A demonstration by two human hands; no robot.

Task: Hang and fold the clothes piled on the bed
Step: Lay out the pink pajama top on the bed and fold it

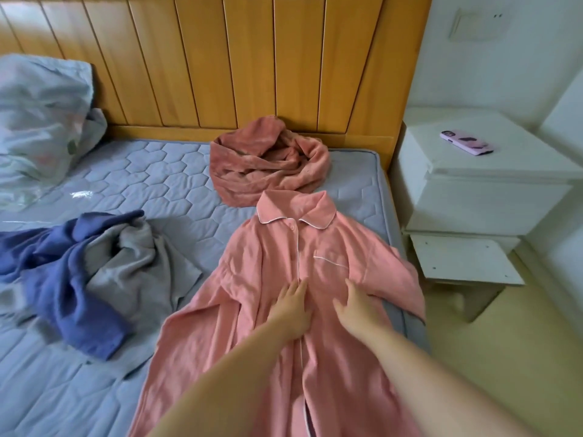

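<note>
On the bed (132,181), a pink nightshirt (252,310) lies spread face-up beside 2 crumpled piles, with the left hand (291,310) and right hand (355,305) pressing flat on it, each grip released.

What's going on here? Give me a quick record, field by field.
Being handled: pink pajama shirt, spread flat, buttoned front up
Left hand: flat on the shirt
Right hand: flat on the shirt
Waiting: crumpled pink garment; blue and grey clothes
Surface: quilted mattress
Nightstand: holds a phone
</note>
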